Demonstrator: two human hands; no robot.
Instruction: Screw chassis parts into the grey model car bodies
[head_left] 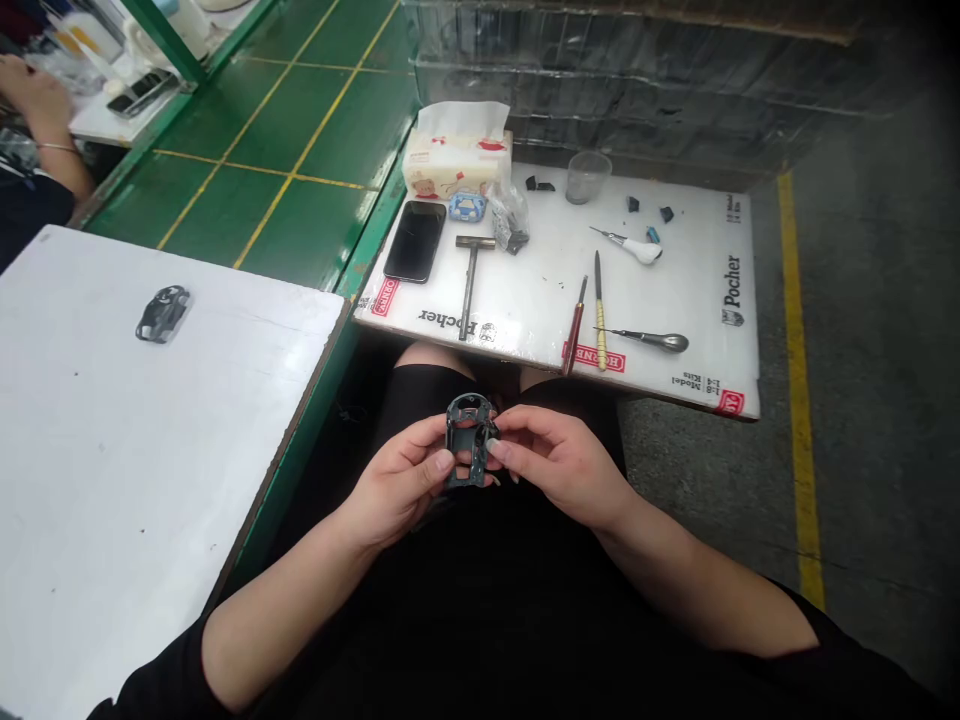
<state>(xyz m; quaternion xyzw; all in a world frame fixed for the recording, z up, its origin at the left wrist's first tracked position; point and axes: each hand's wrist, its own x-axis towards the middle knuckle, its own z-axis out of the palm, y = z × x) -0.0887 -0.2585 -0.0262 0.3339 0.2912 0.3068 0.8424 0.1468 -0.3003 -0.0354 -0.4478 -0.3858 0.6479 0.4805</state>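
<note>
Black cloth (510,620); hands (397,475) hold glossy arched frame (464,440).

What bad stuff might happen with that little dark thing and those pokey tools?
The dark frame, held between the left grip and the right grip above the lap, might slip and drop. The red-handled tool reaches the near edge of the white board, so a bump might knock it off. The silver-handled tool has a thin tip that looks pointy, so a careless reach might mean a poke.
</note>
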